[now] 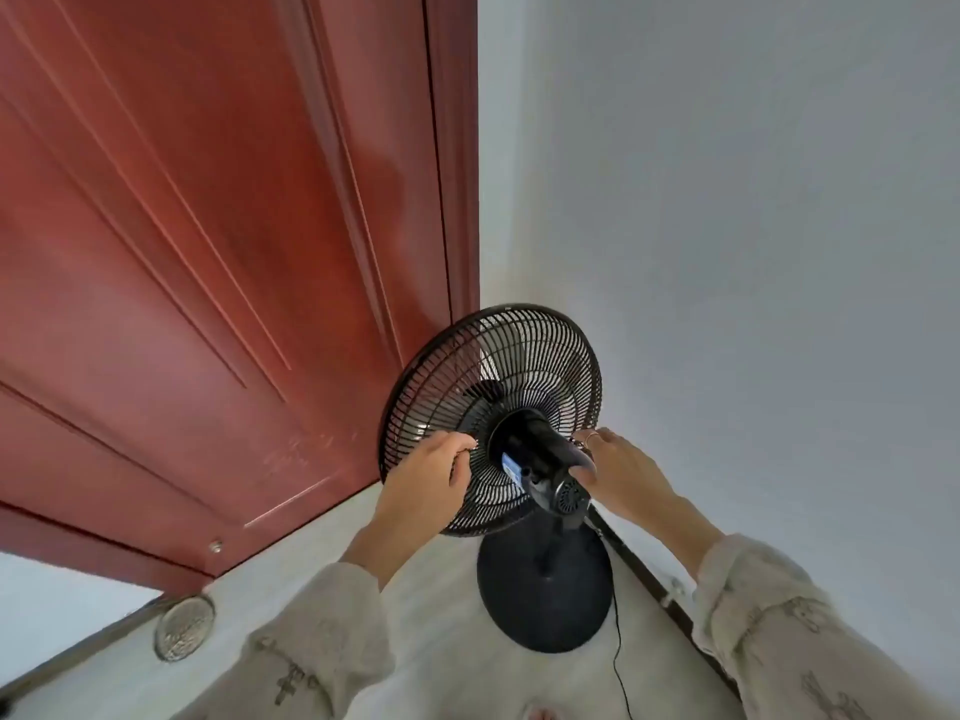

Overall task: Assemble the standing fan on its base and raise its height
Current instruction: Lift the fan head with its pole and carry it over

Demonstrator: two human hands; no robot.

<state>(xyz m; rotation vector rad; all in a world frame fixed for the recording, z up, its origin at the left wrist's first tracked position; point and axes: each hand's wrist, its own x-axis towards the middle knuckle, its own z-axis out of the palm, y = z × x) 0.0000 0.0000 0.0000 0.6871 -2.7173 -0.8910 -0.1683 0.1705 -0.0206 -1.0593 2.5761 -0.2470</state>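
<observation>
Both hands, left hand (423, 472) and right hand (621, 467), grip fan grille (519, 350).

One standing fan (491, 418) on one round base (544, 589), two hands, left (423, 480) and right (621, 472), one red door (208, 252), one cord (618, 662), and seemingly one round floor drain (184, 628)

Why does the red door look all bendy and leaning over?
Head view: the wide-angle lens bends and tilts the door and the wall; light is soft and even, with no glare; the fan between both hands looks fairly sharp, while the edges smear.
</observation>
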